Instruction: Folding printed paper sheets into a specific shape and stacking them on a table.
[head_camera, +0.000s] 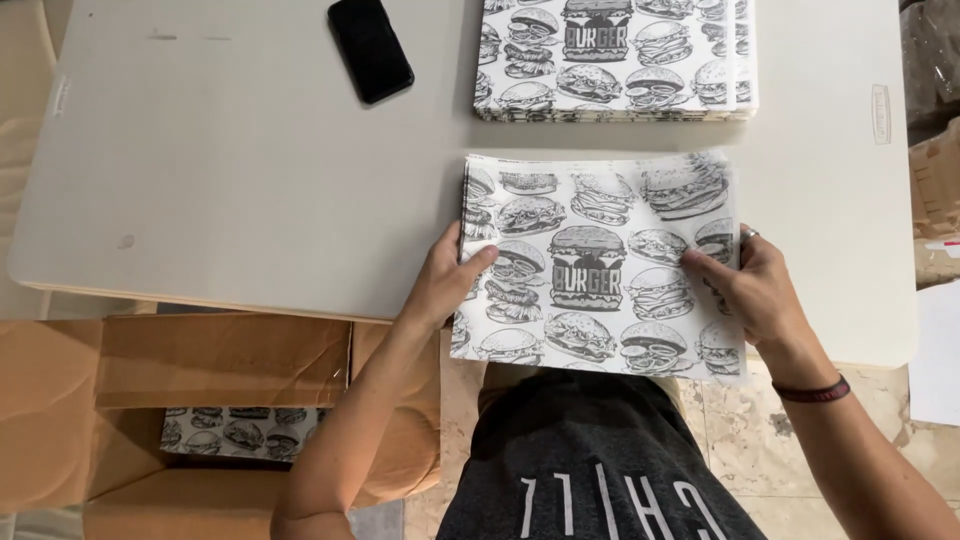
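Squarely at six o'clock on the worktop (250, 200): left hand (445, 280) and right hand (760, 290), palms down, pinching opposite edges of burger-print paper sheets (600, 265).

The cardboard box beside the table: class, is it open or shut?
Open. The cardboard box has its flaps folded out, and printed paper sheets show inside it.

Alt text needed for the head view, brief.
Both hands, left hand and right hand, hold the side edges of a burger-printed paper sheet on a white table. A stack of matching sheets and a black phone lie beyond.
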